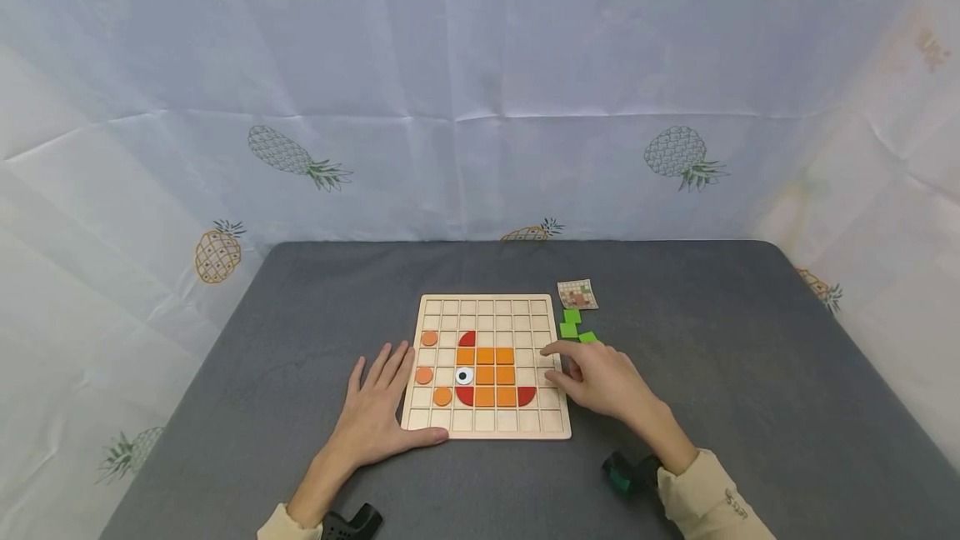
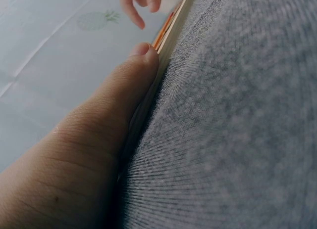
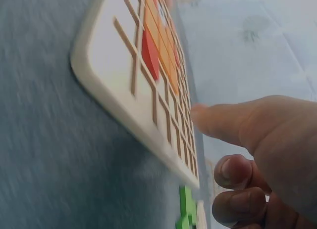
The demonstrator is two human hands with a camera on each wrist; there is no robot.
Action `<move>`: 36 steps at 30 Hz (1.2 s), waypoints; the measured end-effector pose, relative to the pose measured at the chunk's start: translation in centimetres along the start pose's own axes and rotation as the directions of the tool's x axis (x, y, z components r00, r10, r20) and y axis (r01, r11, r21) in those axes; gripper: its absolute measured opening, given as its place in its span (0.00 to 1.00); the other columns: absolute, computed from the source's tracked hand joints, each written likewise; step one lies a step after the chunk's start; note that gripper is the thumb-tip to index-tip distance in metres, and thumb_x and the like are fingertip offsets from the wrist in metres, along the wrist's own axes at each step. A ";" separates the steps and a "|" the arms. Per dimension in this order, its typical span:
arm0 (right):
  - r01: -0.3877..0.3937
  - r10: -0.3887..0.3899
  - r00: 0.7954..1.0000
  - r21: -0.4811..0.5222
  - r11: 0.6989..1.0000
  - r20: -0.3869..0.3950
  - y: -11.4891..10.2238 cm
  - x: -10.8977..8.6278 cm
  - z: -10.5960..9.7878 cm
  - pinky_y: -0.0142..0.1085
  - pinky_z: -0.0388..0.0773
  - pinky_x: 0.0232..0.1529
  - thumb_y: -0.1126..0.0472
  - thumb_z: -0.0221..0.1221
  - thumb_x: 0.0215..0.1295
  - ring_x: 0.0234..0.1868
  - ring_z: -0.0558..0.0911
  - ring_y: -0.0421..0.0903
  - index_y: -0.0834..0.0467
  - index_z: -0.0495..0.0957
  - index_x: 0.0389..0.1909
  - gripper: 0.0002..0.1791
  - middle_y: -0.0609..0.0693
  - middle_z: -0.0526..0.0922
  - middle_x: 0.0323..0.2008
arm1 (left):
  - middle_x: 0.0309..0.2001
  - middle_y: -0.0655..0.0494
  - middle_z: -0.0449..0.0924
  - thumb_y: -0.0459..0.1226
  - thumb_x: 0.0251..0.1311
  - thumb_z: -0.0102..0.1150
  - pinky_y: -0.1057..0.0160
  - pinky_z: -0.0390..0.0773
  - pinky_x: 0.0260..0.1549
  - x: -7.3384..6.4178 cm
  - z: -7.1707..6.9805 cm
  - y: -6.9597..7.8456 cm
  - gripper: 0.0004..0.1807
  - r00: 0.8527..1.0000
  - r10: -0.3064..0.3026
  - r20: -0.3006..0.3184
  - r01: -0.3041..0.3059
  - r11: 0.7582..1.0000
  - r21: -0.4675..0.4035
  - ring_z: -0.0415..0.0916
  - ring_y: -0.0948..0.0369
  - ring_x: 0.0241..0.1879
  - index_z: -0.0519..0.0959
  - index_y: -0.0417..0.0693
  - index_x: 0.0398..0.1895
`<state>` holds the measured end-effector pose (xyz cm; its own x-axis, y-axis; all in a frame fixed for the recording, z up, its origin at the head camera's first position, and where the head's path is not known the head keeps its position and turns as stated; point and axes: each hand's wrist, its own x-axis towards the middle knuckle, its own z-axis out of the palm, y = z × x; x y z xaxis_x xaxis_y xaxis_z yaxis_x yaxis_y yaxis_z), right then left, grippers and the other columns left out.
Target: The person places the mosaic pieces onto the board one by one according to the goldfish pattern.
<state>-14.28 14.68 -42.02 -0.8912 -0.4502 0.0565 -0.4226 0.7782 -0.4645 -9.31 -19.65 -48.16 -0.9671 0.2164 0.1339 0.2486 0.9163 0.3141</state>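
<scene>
A square wooden grid board (image 1: 485, 421) lies on the grey table. Orange square tiles (image 1: 495, 376) form a block in its middle, with red curved-edge tiles (image 1: 527, 396) and a round eye tile (image 1: 464, 376) around them. Orange discs (image 1: 424, 376) sit in cells on the left. My left hand (image 1: 378, 411) is spread along the board's left side, its thumb touching the near-left corner. Over the right edge hovers my right hand (image 1: 606, 377), index finger and thumb apart, no piece visible between them; the right wrist view shows its other fingers bent.
Several green square tiles (image 1: 570, 330) lie beyond the right hand, beside the board. Behind them is a small picture card (image 1: 577, 294). A pineapple-print cloth (image 1: 480, 173) hangs behind the table (image 1: 337, 282). Dark wrist devices (image 1: 630, 472) are near both sleeves.
</scene>
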 end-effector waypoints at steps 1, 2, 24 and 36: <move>-0.012 0.012 1.000 -0.003 1.000 -0.014 0.3 0.0 -0.2 0.27 0.53 0.15 0.56 0.68 0.65 0.13 0.61 0.33 0.52 0.85 0.55 0.17 0.38 0.65 0.13 | 0.80 0.45 0.58 0.81 0.39 0.59 0.31 0.45 0.74 0.0 0.0 0.0 0.71 1.000 -0.002 0.003 0.002 1.000 0.001 0.52 0.43 0.80 0.55 0.47 0.82; -0.028 0.028 0.999 -0.002 1.000 -0.027 0.6 0.1 -0.4 0.27 0.53 0.15 0.57 0.69 0.65 0.13 0.62 0.34 0.53 0.85 0.55 0.17 0.39 0.65 0.13 | 0.80 0.45 0.58 0.81 0.39 0.59 0.31 0.45 0.74 0.0 0.0 0.0 0.71 1.000 -0.005 0.007 0.005 1.000 0.001 0.52 0.43 0.80 0.55 0.47 0.82; -0.367 0.363 0.925 -0.017 0.930 -0.111 4.3 0.7 -0.9 0.33 0.61 0.16 0.48 0.72 0.60 0.17 0.69 0.42 0.62 0.82 0.57 0.30 0.47 0.73 0.16 | 0.81 0.46 0.56 0.81 0.38 0.60 0.31 0.45 0.75 0.2 -0.1 0.0 0.72 0.999 -0.022 0.033 0.022 1.000 0.002 0.50 0.43 0.81 0.53 0.48 0.83; -0.403 0.401 0.908 0.007 0.915 -0.119 4.6 1.1 -0.8 0.31 0.59 0.14 0.52 0.69 0.63 0.15 0.68 0.41 0.65 0.85 0.52 0.23 0.47 0.72 0.14 | 0.81 0.46 0.56 0.80 0.38 0.61 0.32 0.44 0.75 0.1 0.2 0.0 0.72 1.000 -0.015 0.011 0.015 1.000 0.002 0.51 0.44 0.81 0.53 0.49 0.83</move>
<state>-17.30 18.11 -43.35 -0.9986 -0.0451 -0.0294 -0.0268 0.8906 -0.4540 -9.42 -19.60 -48.32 -0.9712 0.2062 0.1191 0.2338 0.9201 0.3142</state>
